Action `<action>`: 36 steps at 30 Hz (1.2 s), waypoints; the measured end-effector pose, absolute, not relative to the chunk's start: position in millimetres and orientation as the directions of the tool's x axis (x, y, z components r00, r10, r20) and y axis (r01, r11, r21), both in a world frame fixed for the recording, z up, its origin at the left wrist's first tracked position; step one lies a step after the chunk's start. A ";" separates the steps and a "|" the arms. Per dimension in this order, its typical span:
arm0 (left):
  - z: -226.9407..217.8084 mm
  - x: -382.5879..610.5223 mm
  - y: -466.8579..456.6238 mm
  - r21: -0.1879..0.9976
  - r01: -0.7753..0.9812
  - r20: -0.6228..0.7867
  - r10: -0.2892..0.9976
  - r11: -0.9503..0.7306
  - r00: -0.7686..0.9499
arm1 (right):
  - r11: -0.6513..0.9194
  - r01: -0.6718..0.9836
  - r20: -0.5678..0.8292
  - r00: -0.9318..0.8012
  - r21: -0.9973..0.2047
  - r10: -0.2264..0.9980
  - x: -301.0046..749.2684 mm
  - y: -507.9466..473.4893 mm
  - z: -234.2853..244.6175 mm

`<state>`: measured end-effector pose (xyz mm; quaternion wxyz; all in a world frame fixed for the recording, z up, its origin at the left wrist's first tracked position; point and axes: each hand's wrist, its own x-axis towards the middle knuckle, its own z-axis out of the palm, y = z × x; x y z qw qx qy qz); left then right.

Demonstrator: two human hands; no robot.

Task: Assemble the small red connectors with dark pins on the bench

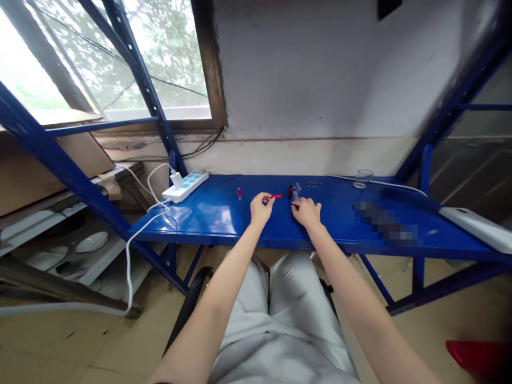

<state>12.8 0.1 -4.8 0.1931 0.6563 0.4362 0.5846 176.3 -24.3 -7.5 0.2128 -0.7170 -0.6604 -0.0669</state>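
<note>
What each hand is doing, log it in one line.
left hand: holding slim red piece | right hand: by clear items | farther left: red-topped piece, white power strip

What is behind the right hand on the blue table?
Just beyond the right hand shows a small clear item, with a red-and-black item to its left and tiny pieces to its right. Whatever lies beneath the hand is covered.
</note>
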 end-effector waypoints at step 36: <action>1.0 9.0 -3.0 0.773 0.368 0.596 0.791 -0.518 -0.140 | 0.365 0.922 0.479 -0.265 -0.128 0.837 160.3 -27.4 -0.9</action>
